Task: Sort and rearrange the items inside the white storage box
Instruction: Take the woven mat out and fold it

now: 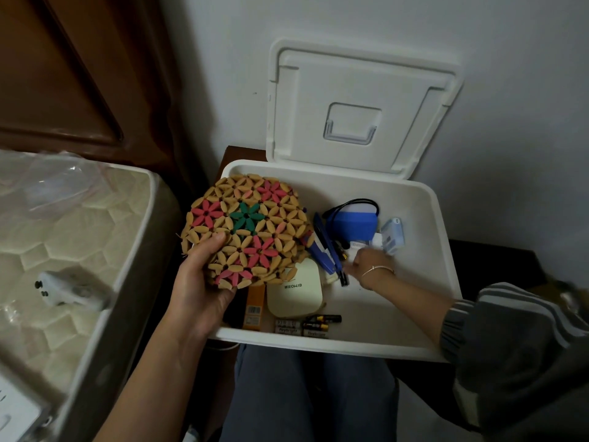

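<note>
The white storage box (443,237) stands open in front of my knees, its lid (360,110) leaning back against the wall. My left hand (200,282) grips a round wooden-bead mat (248,228) with pink and green flowers, held above the box's left side. My right hand (366,263) reaches into the box's middle, blurred, fingers down among small items near a blue stapler (325,247); whether it holds anything is unclear. Inside also lie a blue pouch with a black cord (350,221), a cream square device (294,291), pale blue boxes (393,234), an orange pack (255,307) and batteries (309,323).
A mattress (63,237) lies to the left with a white gadget (70,290) and clear plastic wrapping (54,186) on it. A brown wooden door (63,74) stands behind. The box sits on a dark stand (497,253) against a white wall.
</note>
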Demonstrator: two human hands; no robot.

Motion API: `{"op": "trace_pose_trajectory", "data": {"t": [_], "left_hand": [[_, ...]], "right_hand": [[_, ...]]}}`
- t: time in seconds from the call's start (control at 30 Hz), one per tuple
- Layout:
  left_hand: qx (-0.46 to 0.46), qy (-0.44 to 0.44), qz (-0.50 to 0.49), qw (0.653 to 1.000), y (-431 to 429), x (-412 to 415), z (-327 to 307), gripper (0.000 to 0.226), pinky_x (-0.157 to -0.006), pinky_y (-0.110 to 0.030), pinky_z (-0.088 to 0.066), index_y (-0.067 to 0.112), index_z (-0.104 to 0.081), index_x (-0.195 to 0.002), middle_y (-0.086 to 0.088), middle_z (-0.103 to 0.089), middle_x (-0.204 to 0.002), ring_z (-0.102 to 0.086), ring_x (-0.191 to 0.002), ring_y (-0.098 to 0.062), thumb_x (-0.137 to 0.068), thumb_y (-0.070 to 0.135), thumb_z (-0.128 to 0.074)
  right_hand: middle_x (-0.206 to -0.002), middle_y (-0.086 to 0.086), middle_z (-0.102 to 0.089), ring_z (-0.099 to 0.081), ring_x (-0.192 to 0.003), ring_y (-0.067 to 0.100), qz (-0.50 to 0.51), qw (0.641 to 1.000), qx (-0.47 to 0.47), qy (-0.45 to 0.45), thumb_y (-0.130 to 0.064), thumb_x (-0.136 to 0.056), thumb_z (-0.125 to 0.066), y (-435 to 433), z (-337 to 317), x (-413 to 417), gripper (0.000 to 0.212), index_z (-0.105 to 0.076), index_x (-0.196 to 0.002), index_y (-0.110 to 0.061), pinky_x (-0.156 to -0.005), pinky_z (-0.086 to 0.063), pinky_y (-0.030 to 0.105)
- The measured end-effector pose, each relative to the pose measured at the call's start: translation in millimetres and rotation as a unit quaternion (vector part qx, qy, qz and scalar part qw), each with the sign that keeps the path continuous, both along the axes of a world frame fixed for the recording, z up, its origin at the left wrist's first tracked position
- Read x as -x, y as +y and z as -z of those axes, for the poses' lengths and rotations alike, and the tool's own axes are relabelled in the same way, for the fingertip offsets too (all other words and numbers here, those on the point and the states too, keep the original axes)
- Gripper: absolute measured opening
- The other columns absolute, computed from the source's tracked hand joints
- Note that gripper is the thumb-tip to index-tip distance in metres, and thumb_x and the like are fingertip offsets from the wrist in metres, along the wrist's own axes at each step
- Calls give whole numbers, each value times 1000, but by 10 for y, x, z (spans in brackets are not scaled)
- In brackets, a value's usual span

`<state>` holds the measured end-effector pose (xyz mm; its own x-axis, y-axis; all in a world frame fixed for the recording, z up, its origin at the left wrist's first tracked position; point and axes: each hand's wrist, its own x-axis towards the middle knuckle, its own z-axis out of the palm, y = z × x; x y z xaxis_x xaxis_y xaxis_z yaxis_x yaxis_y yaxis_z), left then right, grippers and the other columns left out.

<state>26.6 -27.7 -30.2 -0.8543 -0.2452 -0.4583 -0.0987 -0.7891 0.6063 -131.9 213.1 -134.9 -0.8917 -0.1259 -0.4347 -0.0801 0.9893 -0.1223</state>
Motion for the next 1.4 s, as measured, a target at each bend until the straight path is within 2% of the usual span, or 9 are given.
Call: {"op": "trace_pose_trajectory", "data": {"t": [0.07, 0.17, 0.33, 0.5, 0.77, 0.87, 0.97, 1.13, 1.4], "left_hand": [[1, -1, -3, 1000, 2, 2, -4, 39, -66, -35, -60, 16, -62, -117, -12, -71, -113, -69, -103, -29, -78, 21, -63], [6, -3, -3, 1000, 6, 3, -8, 40, -66, -35, -60, 15, -61, -118, -12, -71, -114, -69, -103, -29, -79, 21, -63], [19, -8, 2, 1000, 12, -4, -1, 44, -69, -36, -60, 16, -59, -122, -12, -70, -116, -68, -105, -30, -79, 22, -63], [41, -15, 9, 999, 26, -12, -8, 49, -76, -40, -60, 15, -57, -125, -11, -70, -116, -68, -104, -29, -78, 24, -63], [70, -33, 13, 997, 46, -15, -11, 49, -85, -38, -53, 17, -54, -130, -10, -68, -121, -64, -113, -30, -83, 26, -63], [77, -31, 27, 996, 63, -24, -53, 52, -84, -37, -53, 16, -54, -130, -12, -67, -123, -63, -113, -30, -81, 27, -64], [66, -16, 25, 997, 108, -48, -125, 49, -65, -28, -60, 14, -54, -131, -12, -67, -122, -65, -108, -29, -84, 25, -62], [66, 23, 2, 998, 146, -216, -258, 47, -84, -35, -58, 12, -56, -132, -10, -66, -124, -67, -108, -24, -86, 25, -60], [55, 51, -15, 997, 133, -815, -395, 34, -74, -37, -60, 10, -61, -121, -12, -70, -115, -71, -99, -25, -91, 23, -54]], "right_hand": [[-82, 10, -60, -57, -79, 23, -2, 998, 3, -66, -41, -83, -66, -7, -3, -53, 40, -63, -94, -2, -64, -44, 26], [-103, 17, -65, -63, -96, 29, 18, 994, 41, -103, -31, -81, -71, -16, 27, -104, 41, -62, -104, 1, -85, -52, 36], [-95, 16, -72, -69, -89, 26, 36, 989, 83, -116, -23, -79, -74, -47, -68, -112, 31, -65, -97, 1, -84, -54, 33], [-109, 11, -65, -60, -101, 26, -52, 995, 60, -59, -26, -84, -67, 13, -449, -167, 31, -63, -108, -7, -87, -50, 32], [-100, -9, -66, -60, -90, 0, -159, 946, 280, 28, -30, -83, -68, 603, -1173, -1133, 28, -65, -109, -18, -81, -47, 14], [-111, -8, -65, -58, -102, 5, -196, 944, 264, 21, -36, -85, -65, 753, -1148, -1431, 36, -63, -116, -18, -91, -43, 18], [-120, -5, -62, -55, -110, 12, -203, 945, 248, 62, -30, -92, -56, 774, -1053, -1532, 34, -58, -125, -20, -96, -38, 22], [-115, -3, -65, -57, -108, 15, -182, 946, 236, 130, -25, -96, -49, 728, -917, -1552, 27, -62, -119, -20, -93, -39, 24], [-113, 6, -66, -58, -107, 24, -178, 948, 214, 153, -26, -97, -47, 597, -888, -1518, 29, -62, -120, -20, -90, -43, 33]]}}
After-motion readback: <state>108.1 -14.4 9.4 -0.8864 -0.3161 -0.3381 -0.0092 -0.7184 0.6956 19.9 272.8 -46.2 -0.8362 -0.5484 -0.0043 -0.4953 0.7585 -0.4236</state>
